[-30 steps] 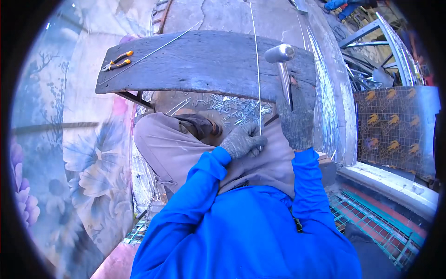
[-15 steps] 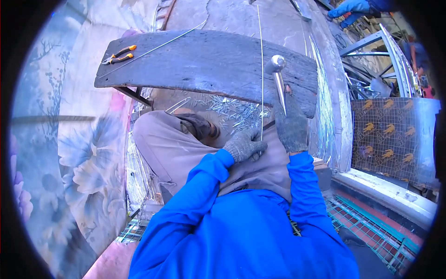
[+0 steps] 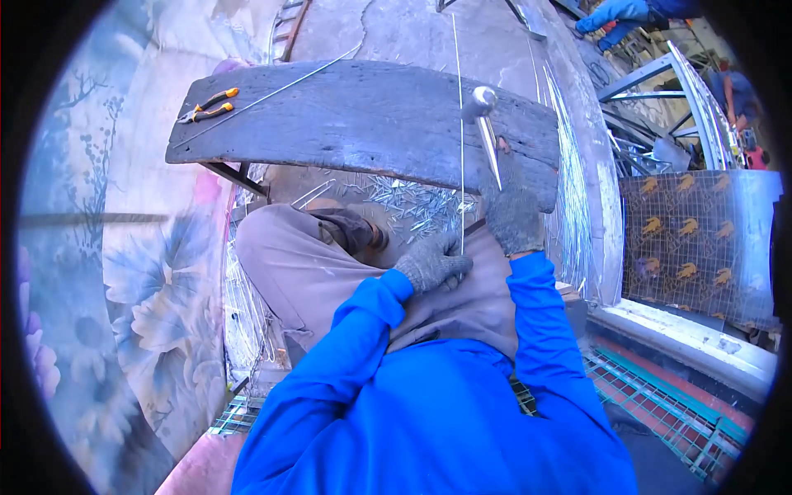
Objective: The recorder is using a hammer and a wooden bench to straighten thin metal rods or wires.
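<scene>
My left hand [image 3: 431,262], in a grey knit glove, is closed around the near end of a long thin metal rod [image 3: 459,107]. From my lap the rod runs away from me across the dark wooden bench [image 3: 355,124] and past its far edge. My gloved right hand [image 3: 513,216] grips a hammer [image 3: 490,148] just right of the rod. Its rounded metal head [image 3: 482,99] points away from me, over the bench. The lower part of the handle is hidden in the glove.
Pliers [image 3: 210,107] with orange-and-black handles lie at the bench's left end, beside another thin rod [image 3: 289,85]. Many short metal pieces [image 3: 417,198] litter the floor below. Long wires [image 3: 573,190] lie at the right. Other people [image 3: 615,21] are at the far right.
My right hand and the hammer have moved slightly away from me and a little left. My left hand keeps its hold on the rod; the view has shifted slightly.
</scene>
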Motion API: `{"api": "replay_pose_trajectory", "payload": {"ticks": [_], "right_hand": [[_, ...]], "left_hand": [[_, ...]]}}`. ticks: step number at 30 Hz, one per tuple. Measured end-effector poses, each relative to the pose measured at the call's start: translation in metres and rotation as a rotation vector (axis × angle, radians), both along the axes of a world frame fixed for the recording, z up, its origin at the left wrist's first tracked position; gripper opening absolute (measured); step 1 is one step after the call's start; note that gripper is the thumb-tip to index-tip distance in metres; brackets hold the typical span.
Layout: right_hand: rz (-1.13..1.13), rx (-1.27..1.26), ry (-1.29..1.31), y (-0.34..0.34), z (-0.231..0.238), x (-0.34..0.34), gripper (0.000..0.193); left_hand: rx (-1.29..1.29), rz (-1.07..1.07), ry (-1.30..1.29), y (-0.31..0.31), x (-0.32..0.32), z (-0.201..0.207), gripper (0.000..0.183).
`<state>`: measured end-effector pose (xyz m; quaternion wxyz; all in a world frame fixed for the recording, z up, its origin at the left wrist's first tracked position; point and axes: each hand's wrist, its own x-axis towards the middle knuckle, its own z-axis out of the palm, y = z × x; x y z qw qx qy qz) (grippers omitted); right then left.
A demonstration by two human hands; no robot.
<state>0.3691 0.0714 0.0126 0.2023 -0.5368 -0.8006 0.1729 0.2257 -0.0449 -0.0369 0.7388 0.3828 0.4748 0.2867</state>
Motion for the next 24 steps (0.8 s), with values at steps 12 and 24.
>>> {"api": "replay_pose_trajectory", "payload": {"ticks": [12, 24], "right_hand": [[0.049, 0.109, -0.045, 0.018, -0.005, -0.005, 0.054], [-0.271, -0.258, -0.065, 0.017, -0.001, -0.002, 0.058]], "left_hand": [[0.011, -0.034, 0.010, 0.003, -0.001, 0.002, 0.020], [-0.058, -0.003, -0.046, -0.005, -0.006, 0.006, 0.020]]}}
